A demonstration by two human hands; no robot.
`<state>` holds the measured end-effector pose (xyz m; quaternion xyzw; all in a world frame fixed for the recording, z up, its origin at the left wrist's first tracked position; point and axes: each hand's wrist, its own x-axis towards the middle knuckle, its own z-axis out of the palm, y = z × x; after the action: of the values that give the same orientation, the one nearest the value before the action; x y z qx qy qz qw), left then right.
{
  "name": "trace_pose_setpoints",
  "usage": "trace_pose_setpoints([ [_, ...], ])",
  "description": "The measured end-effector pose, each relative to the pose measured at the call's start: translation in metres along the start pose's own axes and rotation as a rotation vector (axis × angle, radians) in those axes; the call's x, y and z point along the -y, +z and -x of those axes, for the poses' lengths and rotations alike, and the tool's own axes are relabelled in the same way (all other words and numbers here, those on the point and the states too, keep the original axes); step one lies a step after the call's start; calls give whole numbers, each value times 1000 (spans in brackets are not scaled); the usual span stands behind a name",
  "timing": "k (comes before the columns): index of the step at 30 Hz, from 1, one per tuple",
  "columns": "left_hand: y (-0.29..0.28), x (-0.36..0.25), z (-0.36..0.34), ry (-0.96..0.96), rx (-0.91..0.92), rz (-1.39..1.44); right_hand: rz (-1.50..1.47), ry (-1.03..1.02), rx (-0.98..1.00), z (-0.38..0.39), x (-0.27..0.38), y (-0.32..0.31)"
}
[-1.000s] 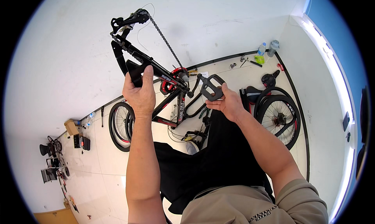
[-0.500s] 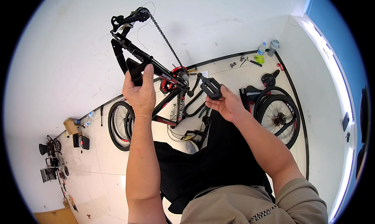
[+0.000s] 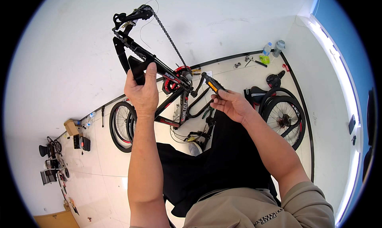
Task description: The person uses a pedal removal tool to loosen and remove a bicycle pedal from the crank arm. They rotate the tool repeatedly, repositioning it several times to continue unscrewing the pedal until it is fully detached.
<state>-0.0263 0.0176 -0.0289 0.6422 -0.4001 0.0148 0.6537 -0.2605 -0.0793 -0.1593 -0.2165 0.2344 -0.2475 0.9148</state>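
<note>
A black bicycle frame [image 3: 163,71] with white and red markings is tilted up in front of me. My left hand [image 3: 142,93] is closed around a black tube at its raised rear part. The rear derailleur [image 3: 137,15] sits at the top, and the chain [image 3: 167,35] hangs from it to the red chainring [image 3: 172,85]. My right hand [image 3: 232,104] pinches a black pedal [image 3: 214,85] by its near end. The pedal shows an orange reflector edge-on and is on the end of the crank arm [image 3: 199,87].
Wheels with tyres lie on the floor at left [image 3: 119,124] and right, the right wheel [image 3: 284,120] next to a saddle [image 3: 256,95]. Bottles [image 3: 266,49] and small tools stand by the far wall. A cardboard box [image 3: 72,128] is far left.
The pedal has turned about its axle, from its broad face showing to its orange reflector edge. My right fingers have shifted slightly on it. My left hand stays on the frame.
</note>
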Motion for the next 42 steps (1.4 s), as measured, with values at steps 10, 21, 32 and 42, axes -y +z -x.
trace_pose_setpoints([
  [10,2,1,2,-19,0,30,126,-46,-108,-14,-8,-15],
  [21,-1,1,0,-5,7,8,273,-107,-242,-16,3,-12],
  [32,-2,6,-4,-29,31,65,372,-151,-163,-3,-1,0],
  [42,-3,9,-6,-10,5,35,275,-128,-84,-1,-3,6],
])
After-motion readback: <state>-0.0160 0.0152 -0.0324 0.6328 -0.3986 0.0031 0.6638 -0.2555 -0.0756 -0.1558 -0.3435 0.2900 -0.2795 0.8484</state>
